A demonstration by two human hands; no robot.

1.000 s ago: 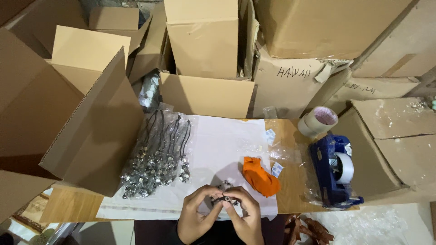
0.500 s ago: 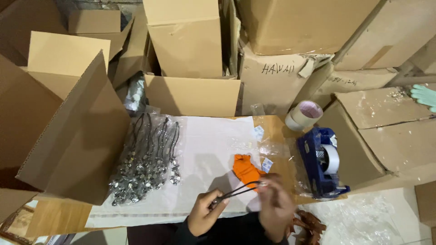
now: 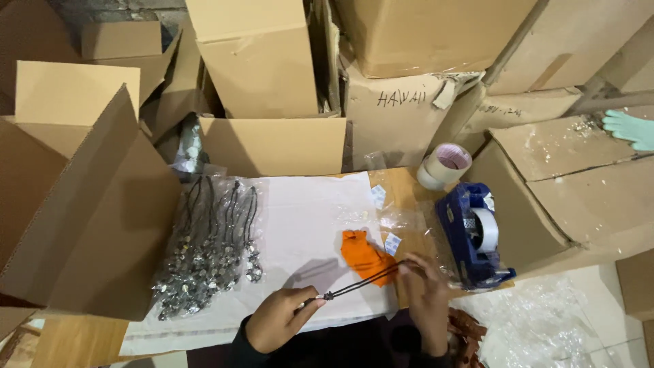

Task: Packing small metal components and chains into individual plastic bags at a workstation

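My left hand (image 3: 281, 317) and my right hand (image 3: 424, 294) pinch the two ends of a black cord necklace (image 3: 361, 283), stretched taut between them just above the front of the white sheet (image 3: 306, 218). A small knot or bead sits on the cord near my left fingers. An orange cloth pouch (image 3: 365, 255) lies on the sheet right behind the cord. A heap of similar black cords with silvery pendants (image 3: 208, 252) lies in clear plastic at the sheet's left.
A blue tape dispenser (image 3: 473, 235) and a tape roll (image 3: 443, 165) stand to the right. Small clear bags (image 3: 392, 219) lie near the pouch. Cardboard boxes (image 3: 266, 65) surround the table. Someone's gloved hand (image 3: 630, 128) rests at far right. Bubble wrap (image 3: 531, 327) lies lower right.
My hands were together at the front of the sheet; they have moved apart, pulling the cord straight, the right hand going toward the pouch. A gloved hand has come in at right.
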